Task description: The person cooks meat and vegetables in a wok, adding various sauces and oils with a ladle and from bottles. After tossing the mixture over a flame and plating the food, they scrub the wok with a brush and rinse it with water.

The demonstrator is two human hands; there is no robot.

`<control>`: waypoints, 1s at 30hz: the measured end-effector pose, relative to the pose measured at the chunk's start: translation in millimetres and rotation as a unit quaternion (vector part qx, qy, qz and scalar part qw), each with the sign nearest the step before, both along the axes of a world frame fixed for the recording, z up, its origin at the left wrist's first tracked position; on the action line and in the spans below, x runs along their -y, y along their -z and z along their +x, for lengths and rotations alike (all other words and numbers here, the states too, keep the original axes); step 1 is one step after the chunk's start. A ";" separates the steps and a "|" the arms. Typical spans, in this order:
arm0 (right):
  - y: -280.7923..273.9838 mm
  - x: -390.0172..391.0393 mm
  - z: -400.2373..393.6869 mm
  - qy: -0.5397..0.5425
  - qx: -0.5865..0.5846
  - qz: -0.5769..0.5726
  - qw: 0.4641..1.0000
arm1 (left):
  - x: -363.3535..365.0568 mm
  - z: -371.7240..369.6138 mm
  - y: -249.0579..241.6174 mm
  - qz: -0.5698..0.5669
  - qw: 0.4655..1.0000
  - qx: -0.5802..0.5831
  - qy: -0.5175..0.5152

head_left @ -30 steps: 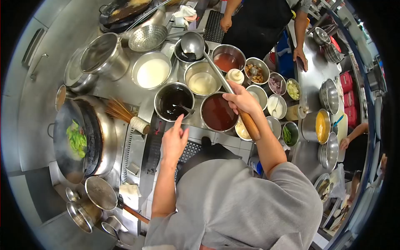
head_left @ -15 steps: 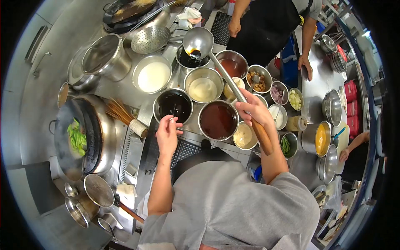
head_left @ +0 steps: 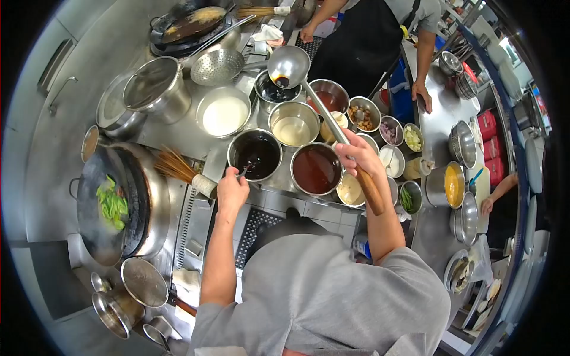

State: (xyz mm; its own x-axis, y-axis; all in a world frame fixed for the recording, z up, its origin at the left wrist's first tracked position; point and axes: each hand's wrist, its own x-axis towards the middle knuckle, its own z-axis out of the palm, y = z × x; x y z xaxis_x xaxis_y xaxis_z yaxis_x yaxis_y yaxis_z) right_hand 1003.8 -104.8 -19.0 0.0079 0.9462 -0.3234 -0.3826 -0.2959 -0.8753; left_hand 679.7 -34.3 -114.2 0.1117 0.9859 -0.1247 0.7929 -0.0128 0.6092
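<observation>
My right hand [head_left: 360,156] is closed around the long handle of a ladle [head_left: 288,66], which has a wooden grip. A little dark sauce lies in the ladle's bowl, held over a pot of dark liquid [head_left: 276,92]. My left hand [head_left: 233,190] pinches the handle of a small spoon [head_left: 247,168] at the near rim of a bowl of dark sauce [head_left: 256,148]; the spoon's other end dips into the sauce. Beside it stands a bowl of reddish-brown sauce [head_left: 317,168], and behind that a bowl of cloudy liquid [head_left: 293,127].
Chopped greens [head_left: 111,204] lie in a steaming wok [head_left: 89,231] on the left. A bamboo brush [head_left: 178,169] rests next to it. A skimmer [head_left: 217,66] and a pot of white liquid [head_left: 224,113] stand further back. A co-worker in a black apron [head_left: 356,50] stands opposite.
My left hand has closed on the small spoon in the dark sauce; before, its fingers hovered at that bowl's rim. The ladle stays raised in my right hand. The view has shifted slightly.
</observation>
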 end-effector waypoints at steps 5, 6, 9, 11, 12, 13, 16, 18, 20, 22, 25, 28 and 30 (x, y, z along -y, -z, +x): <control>-4.4 13.0 -15.7 0.025 -0.100 0.012 0.995 | -20.7 -2.1 -2.6 -0.072 0.994 -0.034 0.079; -9.3 18.3 -21.2 0.035 -0.124 0.012 0.992 | -25.2 -4.2 -2.5 -0.117 0.991 0.032 0.062; -13.5 35.0 -35.2 0.025 -0.203 0.026 0.979 | -32.0 -15.0 3.6 -0.259 0.942 0.215 0.008; -17.8 46.8 -47.2 0.032 -0.238 0.035 0.970 | -32.8 -21.4 12.0 -0.273 0.924 0.267 0.008; -21.7 52.4 -54.9 0.043 -0.249 0.038 0.967 | -29.9 -22.8 6.4 -0.266 0.927 0.263 0.011; -21.5 58.4 -59.3 0.048 -0.274 0.037 0.960 | -27.6 -23.0 0.7 -0.259 0.930 0.259 0.013; -30.7 75.7 -74.1 0.037 -0.283 0.042 0.957 | -22.1 -13.2 -20.0 -0.193 0.974 0.115 0.040; -33.2 86.5 -80.0 0.033 -0.271 0.049 0.961 | -34.9 -7.1 12.8 -0.047 0.990 -0.064 0.116; -33.1 92.2 -80.4 0.022 -0.277 0.049 0.959 | -36.7 9.6 5.3 -0.039 0.985 -0.122 0.115; -35.5 95.3 -79.1 0.013 -0.263 0.042 0.964 | -34.6 18.0 -6.0 -0.023 0.986 -0.138 0.094; -38.6 98.6 -71.5 -0.010 -0.222 0.021 0.975 | -50.2 3.4 18.6 -0.081 0.993 -0.039 0.073; -36.0 98.8 -59.9 -0.031 -0.219 0.007 0.975 | -36.0 -9.8 19.0 -0.208 0.964 0.164 -0.031; -34.1 97.8 -51.1 -0.051 -0.233 0.001 0.971 | -22.0 -16.4 9.1 -0.257 0.931 0.250 -0.067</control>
